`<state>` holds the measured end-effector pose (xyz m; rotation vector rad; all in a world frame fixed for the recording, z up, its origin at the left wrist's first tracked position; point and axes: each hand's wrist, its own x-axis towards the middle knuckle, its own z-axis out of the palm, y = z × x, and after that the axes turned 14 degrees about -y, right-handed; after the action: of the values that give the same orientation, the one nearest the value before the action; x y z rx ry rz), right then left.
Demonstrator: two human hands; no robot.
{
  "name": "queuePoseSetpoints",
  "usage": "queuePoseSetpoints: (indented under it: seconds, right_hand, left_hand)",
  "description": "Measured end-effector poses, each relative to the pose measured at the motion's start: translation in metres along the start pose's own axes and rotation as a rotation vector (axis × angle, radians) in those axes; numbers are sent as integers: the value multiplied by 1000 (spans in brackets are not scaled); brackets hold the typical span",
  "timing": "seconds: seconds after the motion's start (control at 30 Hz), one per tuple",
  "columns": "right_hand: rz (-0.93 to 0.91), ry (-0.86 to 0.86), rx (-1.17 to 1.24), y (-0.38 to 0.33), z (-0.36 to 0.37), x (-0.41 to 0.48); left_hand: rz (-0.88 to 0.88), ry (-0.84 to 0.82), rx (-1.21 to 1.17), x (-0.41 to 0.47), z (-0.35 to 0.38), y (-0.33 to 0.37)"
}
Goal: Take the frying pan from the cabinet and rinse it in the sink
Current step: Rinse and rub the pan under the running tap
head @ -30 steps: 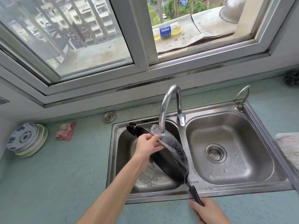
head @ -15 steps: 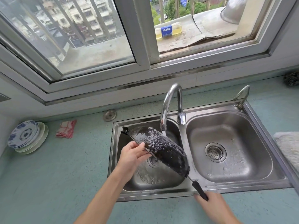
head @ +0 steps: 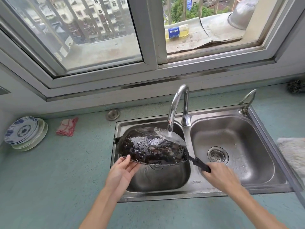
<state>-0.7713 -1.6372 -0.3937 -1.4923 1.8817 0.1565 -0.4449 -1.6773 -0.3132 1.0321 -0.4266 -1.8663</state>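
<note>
A black frying pan [head: 151, 147] is held bottom up over the left basin of the steel double sink [head: 194, 190], wet with beads of water. Water runs from the curved chrome faucet [head: 176, 104] onto the pan's right side. My right hand [head: 219, 176] is shut on the pan's black handle [head: 200, 164], above the divider between the basins. My left hand [head: 122, 172] supports the pan's near-left rim, thumb on top and fingers underneath.
A stack of blue-patterned plates [head: 24, 133] and a red checked cloth [head: 66, 127] lie on the teal counter at left. A white cloth [head: 292, 152] sits at the right edge. The right basin has a drain strainer [head: 217, 156]. The window is behind the sink.
The pan has rotated from steeply tilted on edge to nearly level with its underside up. My right hand rose with the handle to the right, and my left hand shifted to the near rim.
</note>
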Motion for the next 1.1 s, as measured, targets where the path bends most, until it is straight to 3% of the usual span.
queuePoseSetpoints:
  seconds: [0.3,0.73,1.1]
  right_hand:
    - [-77,-48,-135,-26,-40,23]
    - [-105,-196,-113,-52,-60,43]
    - [-83,-114,-121,-32,-47,22]
  left_hand:
    - [54,37,-55,4,4,18]
    - [159,34,-89,16,13,41]
    - [78,9,-31,13,13,36]
